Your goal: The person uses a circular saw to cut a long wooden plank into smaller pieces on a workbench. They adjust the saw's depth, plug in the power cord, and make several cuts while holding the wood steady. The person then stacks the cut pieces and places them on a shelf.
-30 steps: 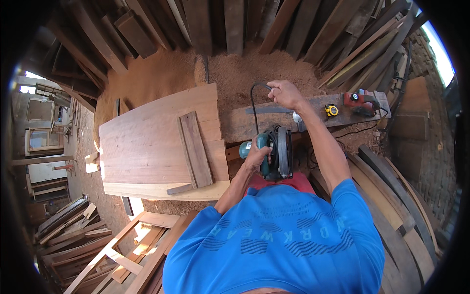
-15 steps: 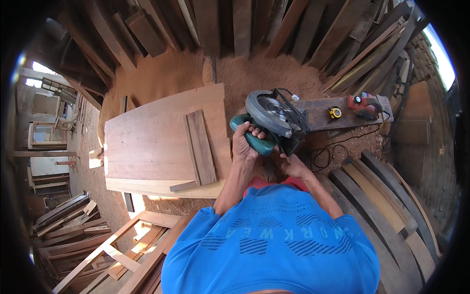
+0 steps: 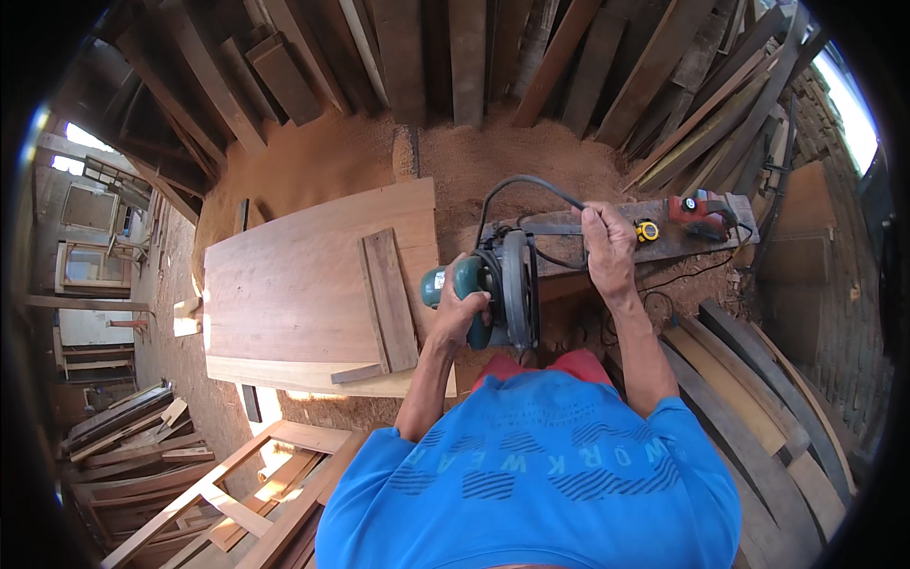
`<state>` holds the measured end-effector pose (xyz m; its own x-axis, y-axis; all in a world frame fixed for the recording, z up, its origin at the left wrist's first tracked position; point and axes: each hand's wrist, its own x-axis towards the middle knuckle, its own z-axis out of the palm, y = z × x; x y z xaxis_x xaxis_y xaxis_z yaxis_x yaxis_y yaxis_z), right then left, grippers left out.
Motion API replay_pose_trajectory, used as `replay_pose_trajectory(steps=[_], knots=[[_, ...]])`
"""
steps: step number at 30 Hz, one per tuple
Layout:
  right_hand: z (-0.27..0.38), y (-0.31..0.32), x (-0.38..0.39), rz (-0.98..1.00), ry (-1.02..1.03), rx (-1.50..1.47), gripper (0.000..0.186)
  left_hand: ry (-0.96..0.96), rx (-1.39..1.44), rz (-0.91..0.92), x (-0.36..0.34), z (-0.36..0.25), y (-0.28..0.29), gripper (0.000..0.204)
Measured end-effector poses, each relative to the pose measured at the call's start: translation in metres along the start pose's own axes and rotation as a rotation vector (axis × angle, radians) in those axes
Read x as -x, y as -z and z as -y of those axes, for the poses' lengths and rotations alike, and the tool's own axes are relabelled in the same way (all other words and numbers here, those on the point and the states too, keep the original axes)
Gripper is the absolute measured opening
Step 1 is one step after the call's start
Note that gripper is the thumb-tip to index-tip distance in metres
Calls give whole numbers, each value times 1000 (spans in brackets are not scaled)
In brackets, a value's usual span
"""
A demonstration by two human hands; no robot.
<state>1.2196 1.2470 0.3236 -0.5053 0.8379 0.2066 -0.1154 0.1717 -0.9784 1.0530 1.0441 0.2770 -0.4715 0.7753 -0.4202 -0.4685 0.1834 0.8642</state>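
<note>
Lettered, striped shirt point(image 3: 531, 526) | left hand point(image 3: 464, 302) clamped on saw point(image 3: 518, 289) | right hand point(image 3: 609, 245) clasping cord point(image 3: 519, 178) | tape measure point(image 3: 646, 230), red tool point(image 3: 690, 212) on plank point(image 3: 665, 247)

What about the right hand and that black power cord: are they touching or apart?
Touching: in the head view, the right hand grips the black power cord with curled fingers.

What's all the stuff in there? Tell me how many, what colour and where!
Circular saw: 1, green and dark grey, left hand
Saw cord: 1, black, right hand
Tape measure: 1, yellow and black, on plank
Power tool: 1, red, same plank
Plank: 1, brown, beyond the saw
Panel: 1, light reddish brown, left
Narrow board: 1, brown, on panel
Leaning boards: many, brown, top
Sawdust: uncountable, orange-brown, ground
Shirt: 1, blue, bottom
Hands: 2, left, right, middle
</note>
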Motion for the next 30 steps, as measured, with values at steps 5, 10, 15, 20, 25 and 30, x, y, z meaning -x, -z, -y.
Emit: replay_pose_trajectory(steps=[5, 10, 15, 20, 25, 30], knots=[[-82, -11, -59, -19, -34, 285, 20, 24, -94, 309, 22, -23, 21, 95], [-249, 49, -23, 6, -36, 695, 31, -21, 238, 421, 28, -45, 4, 89], [-173, -19, 92, 361, -151, 336, 28, -67, 683, 309, 10, -24, -7, 31], [-73, -29, 136, 636, -200, 159, 27, -61, 775, 177, -20, -33, -42, 25], [33, 18, 121, 485, 194, 447, 30, -125, 533, 8, -38, -10, -29, 28], [57, 25, 40, -5, 167, 317, 30, -72, 81, -6, 2, -23, -33, 85]])
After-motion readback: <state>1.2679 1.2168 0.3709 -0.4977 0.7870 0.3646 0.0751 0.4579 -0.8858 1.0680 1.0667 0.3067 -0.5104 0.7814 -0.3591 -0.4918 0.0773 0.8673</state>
